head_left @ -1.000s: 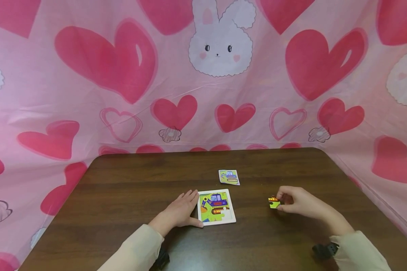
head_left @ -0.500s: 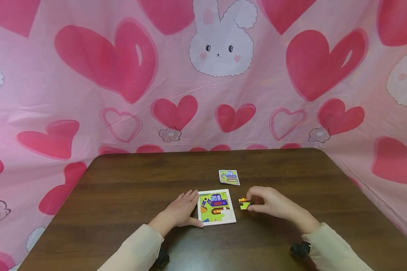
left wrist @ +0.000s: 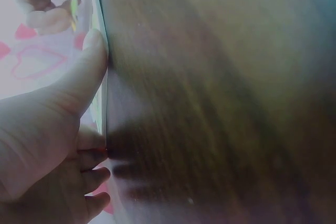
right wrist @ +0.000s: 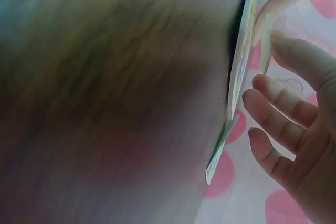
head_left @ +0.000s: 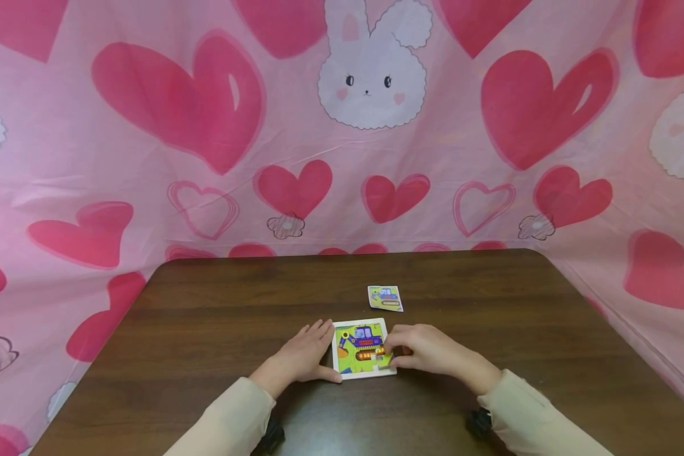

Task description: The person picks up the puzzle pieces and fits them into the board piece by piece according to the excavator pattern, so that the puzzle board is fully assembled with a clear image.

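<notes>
A white-framed jigsaw puzzle tray (head_left: pixel 367 375) with a purple digger on a green ground lies on the table. My left hand (head_left: pixel 301 354) rests along its left side, fingers straight, with the thumb at the near corner. Over the lower right of the tray, my right hand (head_left: pixel 427 349) pinches a puzzle piece (right wrist: pixel 266 44) between thumb and fingertip. In the right wrist view this piece stands above the tray's face, its other fingers spread loosely. From the head, the fingers partly cover the piece and the pale gap under it.
Behind the tray lies a small picture card (head_left: pixel 385 297) showing the same digger. The brown wooden table (head_left: pixel 234 297) runs back to a pink curtain (head_left: pixel 342 145) printed with hearts and rabbits. Dark wrist straps show below both sleeves.
My right hand has carried the puzzle piece leftward, from the right part of the table to over the tray's lower right. My left hand and the tray have stayed still.
</notes>
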Tool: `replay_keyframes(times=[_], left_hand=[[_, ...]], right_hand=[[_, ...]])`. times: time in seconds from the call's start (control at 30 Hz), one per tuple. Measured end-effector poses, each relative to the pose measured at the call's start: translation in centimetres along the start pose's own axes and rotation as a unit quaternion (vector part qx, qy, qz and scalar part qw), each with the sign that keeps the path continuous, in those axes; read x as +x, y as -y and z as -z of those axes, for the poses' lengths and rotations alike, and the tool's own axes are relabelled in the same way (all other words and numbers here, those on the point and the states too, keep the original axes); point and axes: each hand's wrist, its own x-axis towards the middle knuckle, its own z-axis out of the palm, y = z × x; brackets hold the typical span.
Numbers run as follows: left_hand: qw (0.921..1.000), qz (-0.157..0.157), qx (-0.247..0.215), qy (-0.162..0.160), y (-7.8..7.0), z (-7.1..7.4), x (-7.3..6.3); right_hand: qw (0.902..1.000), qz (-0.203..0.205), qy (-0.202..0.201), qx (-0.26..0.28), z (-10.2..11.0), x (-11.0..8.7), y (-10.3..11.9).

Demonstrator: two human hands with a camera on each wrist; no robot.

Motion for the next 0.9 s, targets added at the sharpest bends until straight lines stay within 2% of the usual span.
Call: replay_keyframes(times=[0.37,0.6,0.9], left_hand=[[1.0,-0.003,0.001,0.0,-0.13,-0.04,-0.17],[1.0,0.001,0.002,-0.002,-0.23,-0.1,-0.08],[1.0,0.007,-0.003,0.002,-0.36,-0.13,0.11]], right_hand=[[0.9984,-0.02,0.045,-0.03,-0.64,0.62,0.59],[0.9978,-0.017,0.045,-0.046,-0.72,0.94,0.89],[0.9964,-0.048,0.053,-0.044,-0.62,0.82,0.91]])
